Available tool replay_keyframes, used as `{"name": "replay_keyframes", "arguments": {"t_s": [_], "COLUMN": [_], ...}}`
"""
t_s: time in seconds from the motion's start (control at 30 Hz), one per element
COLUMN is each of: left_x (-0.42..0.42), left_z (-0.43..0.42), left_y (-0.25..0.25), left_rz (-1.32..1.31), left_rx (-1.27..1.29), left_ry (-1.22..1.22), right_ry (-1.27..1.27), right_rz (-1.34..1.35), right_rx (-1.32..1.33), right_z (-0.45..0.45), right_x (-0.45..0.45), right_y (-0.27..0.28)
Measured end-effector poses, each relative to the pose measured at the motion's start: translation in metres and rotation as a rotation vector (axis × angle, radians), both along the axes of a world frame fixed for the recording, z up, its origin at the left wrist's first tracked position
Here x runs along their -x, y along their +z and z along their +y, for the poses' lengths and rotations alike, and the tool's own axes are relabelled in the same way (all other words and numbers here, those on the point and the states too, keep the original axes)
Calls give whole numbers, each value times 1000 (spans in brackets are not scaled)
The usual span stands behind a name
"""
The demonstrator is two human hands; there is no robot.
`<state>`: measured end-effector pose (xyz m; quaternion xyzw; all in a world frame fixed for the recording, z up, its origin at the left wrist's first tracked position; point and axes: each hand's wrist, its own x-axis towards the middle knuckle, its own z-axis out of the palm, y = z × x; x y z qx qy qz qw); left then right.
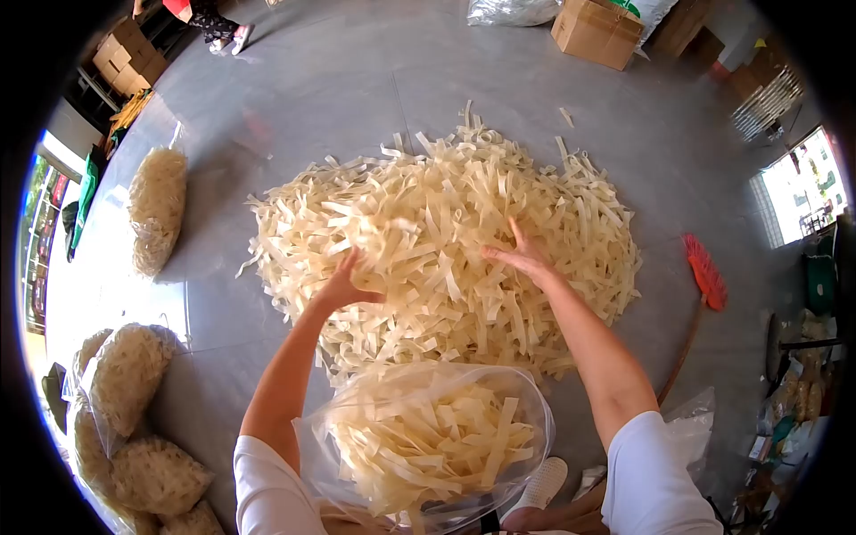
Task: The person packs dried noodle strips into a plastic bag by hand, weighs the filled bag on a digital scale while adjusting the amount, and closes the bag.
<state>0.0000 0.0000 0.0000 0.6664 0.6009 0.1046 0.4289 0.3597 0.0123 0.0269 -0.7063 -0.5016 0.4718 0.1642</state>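
Observation:
A wide heap of pale cream flat strips (446, 205) lies on the floor in front of me. My left hand (346, 287) is over the near left part of the heap, thumb and fingers apart, holding nothing. Over the right part, my right hand (524, 254) is spread too, its palm turned inward, with nothing in it. A few strips between the hands look blurred. Close to my body, a clear plastic bag (544, 419) stands with its mouth wide, partly filled with the same strips (432, 446).
Filled bags of strips (129, 374) are piled at the left, with another bag (158, 209) farther up. A red-headed broom (706, 272) lies at the right. Cardboard boxes (597, 34) stand at the back. A person's legs (214, 22) show at the top left.

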Motion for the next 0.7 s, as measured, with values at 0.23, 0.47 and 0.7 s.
{"name": "replay_keyframes", "arguments": {"t_s": [0.23,0.47,0.7], "left_x": [-78,-110,-96], "left_z": [-14,-54,-54], "left_y": [-3,82,97], "left_rz": [-431,-234,-446], "left_rx": [126,253,-172], "left_ry": [-42,-24,-256], "right_ry": [162,7,33], "right_rz": [154,597,721], "right_rx": [-50,-67,-148], "right_z": [-22,-72,-78], "right_x": [34,51,53], "right_y": [6,10,-1]}}
